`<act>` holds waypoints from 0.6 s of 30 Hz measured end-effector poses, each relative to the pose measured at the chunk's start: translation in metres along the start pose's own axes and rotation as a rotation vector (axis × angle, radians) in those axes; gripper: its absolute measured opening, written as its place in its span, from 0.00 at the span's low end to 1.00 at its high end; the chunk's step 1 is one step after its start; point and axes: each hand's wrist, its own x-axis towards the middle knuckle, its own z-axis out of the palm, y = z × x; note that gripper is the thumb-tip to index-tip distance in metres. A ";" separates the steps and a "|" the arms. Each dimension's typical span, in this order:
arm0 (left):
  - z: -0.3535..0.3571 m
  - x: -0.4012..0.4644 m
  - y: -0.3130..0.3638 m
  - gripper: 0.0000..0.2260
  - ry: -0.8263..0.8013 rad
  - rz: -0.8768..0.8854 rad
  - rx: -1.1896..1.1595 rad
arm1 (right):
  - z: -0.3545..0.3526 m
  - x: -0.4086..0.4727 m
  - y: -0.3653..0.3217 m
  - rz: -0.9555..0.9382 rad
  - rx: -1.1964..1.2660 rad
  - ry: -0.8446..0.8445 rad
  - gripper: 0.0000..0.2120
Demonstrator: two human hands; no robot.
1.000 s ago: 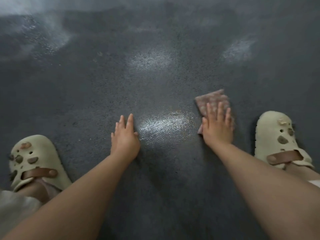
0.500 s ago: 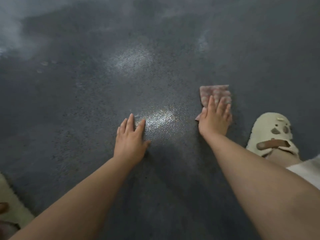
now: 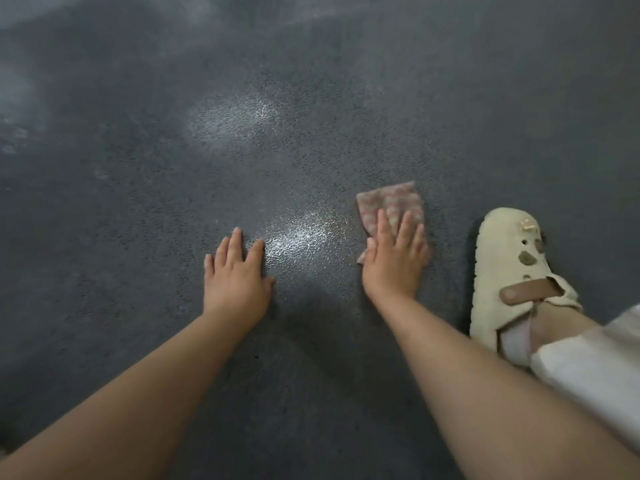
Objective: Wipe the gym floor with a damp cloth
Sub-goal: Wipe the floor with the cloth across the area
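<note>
A: Where's the cloth (image 3: 393, 206) rn?

B: Flat on the gym floor (image 3: 311, 98), under the right hand (image 3: 394, 261). Fingers straight, palm pressing down on the near part; far part sticks out past the fingertips, and a small corner shows by the thumb side. Not curled round it, just pressing.

A: Left hand (image 3: 237, 277)?

B: Also flat on the floor, fingers spread a bit, holding nothing. Looks like a brace, imo.

A: So which way does the cloth lie from the hands?

B: Right of the body midline, well apart from the left hand. The shiny wet patch (image 3: 301, 233) sits between the two hands, nearer the cloth's left edge. Cloth's longer side seems to run roughly away from the person, along the forearm line, but part is hidden under the palm so can't be sure.

A: Nearer hand = right, obviously.

B: Yep, it's already on it. Just to its right is a cream clog (image 3: 502, 271), near but not touching, so prob. more free floor to sweep leftward or forward than rightward.

A: Counts?

B: 1 cloth, 2 hands, 1 clog in view, 1 bright wet patch close by plus a duller sheen (image 3: 235, 119) farther out.
</note>
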 end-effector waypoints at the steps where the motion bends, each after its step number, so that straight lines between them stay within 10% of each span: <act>1: 0.001 -0.001 0.008 0.28 0.032 -0.018 -0.039 | 0.005 -0.012 -0.011 -0.006 0.032 0.000 0.27; 5: 0.011 -0.005 0.042 0.26 0.175 0.024 -0.204 | 0.008 -0.039 -0.022 -0.374 0.159 -0.069 0.29; 11: 0.038 0.013 0.111 0.29 0.110 0.317 0.026 | 0.003 -0.018 0.031 0.091 0.407 0.345 0.22; 18: 0.056 0.029 0.127 0.34 0.083 0.371 0.309 | 0.014 -0.026 0.046 0.201 0.350 0.307 0.21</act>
